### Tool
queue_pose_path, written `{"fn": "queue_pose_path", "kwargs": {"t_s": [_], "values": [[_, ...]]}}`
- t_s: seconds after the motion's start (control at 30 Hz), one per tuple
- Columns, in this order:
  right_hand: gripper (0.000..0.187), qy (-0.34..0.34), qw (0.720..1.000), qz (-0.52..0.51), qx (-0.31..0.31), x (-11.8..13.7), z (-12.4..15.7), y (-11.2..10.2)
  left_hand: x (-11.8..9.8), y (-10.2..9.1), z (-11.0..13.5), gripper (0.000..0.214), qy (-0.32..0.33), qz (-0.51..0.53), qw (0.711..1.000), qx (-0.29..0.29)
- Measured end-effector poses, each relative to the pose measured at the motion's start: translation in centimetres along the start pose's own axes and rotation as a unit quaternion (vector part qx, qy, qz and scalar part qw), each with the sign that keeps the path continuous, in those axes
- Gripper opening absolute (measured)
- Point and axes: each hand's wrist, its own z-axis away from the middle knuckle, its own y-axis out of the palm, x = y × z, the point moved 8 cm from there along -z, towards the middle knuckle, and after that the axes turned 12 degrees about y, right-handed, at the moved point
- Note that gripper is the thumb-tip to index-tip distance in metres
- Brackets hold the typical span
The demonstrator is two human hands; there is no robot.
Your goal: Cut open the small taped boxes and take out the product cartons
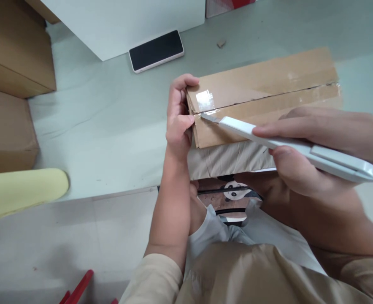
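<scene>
The person sits on the floor [110, 126] with a cardboard box [262, 90] right in front of them, a little toward one o'clock. The left hand [178, 122] has its grip clenched on the near left corner of the box, with the thumb pressed on the side just beside the taped seam. The right hand [316, 143] has its grip wrapped tight around a white knife [237, 125], and the sharp tip touches the clear tape [204, 100] at the nine o'clock end of the box. This looks risky to me. The blade points toward the left thumb, and the two are very close. If the knife slips, or the tape gives way all at once, I think the tip could jab that thumb. The box could also slide on the smooth floor, because only one corner is held, and then the cut would go crooked. If the blade goes in too deep, it might scratch whatever is inside, which I cannot see. The seam toward three o'clock looks split open already. A phone [156, 50] lies on the floor at eleven o'clock from the box, well apart, and brown boxes [12, 55] stand far off at nine o'clock, so neither is in the way.
</scene>
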Motion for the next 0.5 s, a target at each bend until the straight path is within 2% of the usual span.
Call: {"fn": "queue_pose_path", "kwargs": {"t_s": [0.1, 0.37, 0.5], "values": [[0.014, 0.024, 1.0, 0.002, -0.002, -0.2, 0.0, -0.1, -0.9, 0.2, 0.1, 0.049, 0.019, 0.017, 0.999, -0.026], [0.013, 0.042, 0.999, 0.015, 0.003, -0.3, 0.0, -0.4, -1.1, 0.3, 0.0, 0.05, 0.017, 0.036, 0.999, -0.015], [0.024, 0.095, 0.995, 0.004, -0.007, -1.5, 0.4, -0.6, -1.4, 0.2, -0.1, 0.045, 0.021, 0.05, 0.998, -0.019]]}}
